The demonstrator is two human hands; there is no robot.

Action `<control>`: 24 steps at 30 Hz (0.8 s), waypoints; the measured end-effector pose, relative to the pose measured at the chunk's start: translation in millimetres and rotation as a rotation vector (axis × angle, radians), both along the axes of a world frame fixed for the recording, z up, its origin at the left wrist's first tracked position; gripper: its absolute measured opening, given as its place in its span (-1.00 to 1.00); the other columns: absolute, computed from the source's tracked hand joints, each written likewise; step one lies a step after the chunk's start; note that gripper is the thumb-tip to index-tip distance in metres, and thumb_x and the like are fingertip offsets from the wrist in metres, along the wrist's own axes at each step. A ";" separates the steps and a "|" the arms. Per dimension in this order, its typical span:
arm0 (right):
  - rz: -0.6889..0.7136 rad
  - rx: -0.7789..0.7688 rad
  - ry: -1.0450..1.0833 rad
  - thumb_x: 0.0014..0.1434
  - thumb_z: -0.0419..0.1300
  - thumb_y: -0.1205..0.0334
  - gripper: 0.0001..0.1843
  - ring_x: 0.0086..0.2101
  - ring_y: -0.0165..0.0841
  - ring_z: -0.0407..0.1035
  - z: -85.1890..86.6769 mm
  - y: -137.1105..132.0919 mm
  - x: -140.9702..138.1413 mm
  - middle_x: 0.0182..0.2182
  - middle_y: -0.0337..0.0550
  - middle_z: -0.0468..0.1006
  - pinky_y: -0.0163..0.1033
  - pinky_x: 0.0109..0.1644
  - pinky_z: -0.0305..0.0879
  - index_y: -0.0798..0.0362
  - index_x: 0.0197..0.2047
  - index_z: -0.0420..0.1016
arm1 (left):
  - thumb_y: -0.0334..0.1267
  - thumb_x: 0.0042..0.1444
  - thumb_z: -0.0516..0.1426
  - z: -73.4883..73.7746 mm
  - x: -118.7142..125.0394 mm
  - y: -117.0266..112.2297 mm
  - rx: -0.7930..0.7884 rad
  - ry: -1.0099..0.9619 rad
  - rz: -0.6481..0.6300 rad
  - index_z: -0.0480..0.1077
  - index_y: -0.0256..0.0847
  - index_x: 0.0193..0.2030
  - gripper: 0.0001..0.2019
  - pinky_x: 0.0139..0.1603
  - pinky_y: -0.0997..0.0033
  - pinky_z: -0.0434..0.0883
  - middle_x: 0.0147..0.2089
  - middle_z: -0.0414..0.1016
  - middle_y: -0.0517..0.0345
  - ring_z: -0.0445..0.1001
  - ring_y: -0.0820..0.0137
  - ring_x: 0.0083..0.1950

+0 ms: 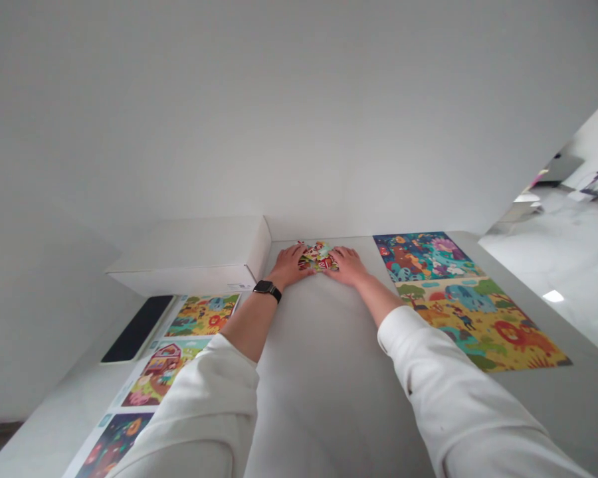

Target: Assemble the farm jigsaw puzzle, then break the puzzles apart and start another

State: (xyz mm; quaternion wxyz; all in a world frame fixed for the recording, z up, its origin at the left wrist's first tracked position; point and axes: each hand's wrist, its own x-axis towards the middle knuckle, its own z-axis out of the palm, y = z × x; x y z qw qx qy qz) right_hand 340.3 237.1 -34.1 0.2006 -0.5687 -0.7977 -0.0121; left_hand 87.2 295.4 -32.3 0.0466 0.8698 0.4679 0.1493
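A small heap of colourful puzzle pieces [319, 257] lies near the back edge of the table, close to the wall. My left hand [290, 265], with a black watch on the wrist, curves around the heap's left side. From the right, my right hand [346, 265] cups the same heap, fingers bent over its edge. Together the two hands hold the pieces between them. Some pieces are hidden under the fingers.
A white box [194, 255] stands at the back left. In front of it lie a dark phone-like slab [137, 328] and picture sheets [167, 372]. Two animal pictures, one dark blue [428, 255] and one yellow [478, 325], lie at right by the table's edge.
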 end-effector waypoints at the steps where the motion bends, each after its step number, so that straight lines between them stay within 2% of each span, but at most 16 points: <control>1: 0.003 0.000 -0.001 0.31 0.33 -0.21 -0.33 0.29 0.09 0.34 0.1 0.3 -0.2 0.31 0.21 0.49 0.24 0.40 0.23 0.01 0.33 0.51 | 0.28 0.19 0.28 0.9 1.4 1.4 -0.006 0.012 0.015 0.19 -0.25 0.56 -0.05 0.56 -0.09 0.15 0.61 0.16 -0.31 0.19 -0.09 0.59; 3: 0.000 -0.011 -0.007 0.31 0.34 -0.18 -0.33 0.30 0.06 0.34 0.6 0.8 -1.1 0.32 0.19 0.49 0.18 0.41 0.22 0.02 0.34 0.51 | 0.29 0.21 0.27 2.3 4.4 3.2 -0.013 0.036 0.060 0.14 -0.25 0.58 -0.03 0.57 -0.10 0.14 0.63 0.12 -0.32 0.15 -0.09 0.61; 6: -0.011 -0.033 -0.020 0.32 0.33 -0.18 -0.32 0.32 0.02 0.33 1.7 1.4 -2.3 0.35 0.16 0.47 0.13 0.44 0.19 0.01 0.37 0.50 | 0.23 0.27 0.24 3.5 7.5 4.7 -0.001 0.050 0.085 0.17 -0.21 0.57 -0.12 0.57 -0.10 0.14 0.58 0.25 -0.25 0.25 -0.06 0.57; 9: 0.002 -0.045 -0.031 0.35 0.30 -0.16 -0.33 0.34 0.00 0.31 2.5 1.0 -2.6 0.39 0.11 0.43 0.13 0.47 0.15 -0.04 0.41 0.47 | 0.12 0.32 0.22 4.0 6.7 4.9 0.028 0.014 0.021 0.25 -0.18 0.53 -0.26 0.56 -0.05 0.19 0.47 0.42 -0.15 0.38 0.00 0.48; 12: 0.037 -0.031 -0.035 0.37 0.28 -0.11 -0.37 0.35 -0.04 0.29 3.3 -1.6 -2.5 0.40 0.07 0.43 0.09 0.49 0.13 -0.07 0.42 0.46 | -0.02 0.36 0.18 4.2 4.3 3.6 0.047 -0.039 -0.035 0.27 -0.18 0.52 -0.35 0.51 0.05 0.28 0.42 0.48 -0.13 0.43 0.07 0.43; 14: 0.023 -0.004 -0.018 0.38 0.28 -0.10 -0.35 0.35 -0.05 0.29 4.1 -4.3 -2.9 0.40 0.08 0.43 0.05 0.48 0.14 -0.05 0.44 0.45 | -0.04 0.36 0.17 4.5 3.5 2.2 0.062 -0.059 -0.053 0.28 -0.18 0.52 -0.36 0.50 0.08 0.30 0.43 0.47 -0.12 0.42 0.09 0.43; 18: -0.104 0.005 0.018 0.38 0.26 -0.15 -0.26 0.35 0.01 0.28 6.1 -6.8 -5.2 0.39 0.20 0.41 0.10 0.46 0.16 0.06 0.47 0.38 | 0.06 0.38 0.15 5.7 5.1 -0.2 0.088 -0.025 0.012 0.28 -0.23 0.52 -0.33 0.57 -0.04 0.19 0.54 0.33 -0.19 0.30 0.02 0.53; 22: -0.034 -0.054 -0.009 0.41 0.24 -0.10 -0.34 0.32 -0.04 0.30 6.8 -3.8 -6.5 0.36 0.21 0.44 0.02 0.45 0.17 0.10 0.42 0.42 | 0.02 0.48 0.01 6.6 7.2 -2.5 0.042 0.004 -0.049 0.29 -0.20 0.52 -0.41 0.53 0.09 0.27 0.50 0.39 -0.12 0.38 0.13 0.48; 24: -0.028 -0.039 -0.012 0.39 0.27 -0.08 -0.33 0.33 -0.04 0.29 6.9 -3.3 -6.4 0.38 0.22 0.41 0.01 0.46 0.15 0.11 0.41 0.42 | 0.02 0.48 0.00 7.3 7.4 -4.9 0.076 0.001 -0.051 0.31 -0.17 0.52 -0.42 0.57 0.09 0.21 0.54 0.34 -0.09 0.34 0.14 0.52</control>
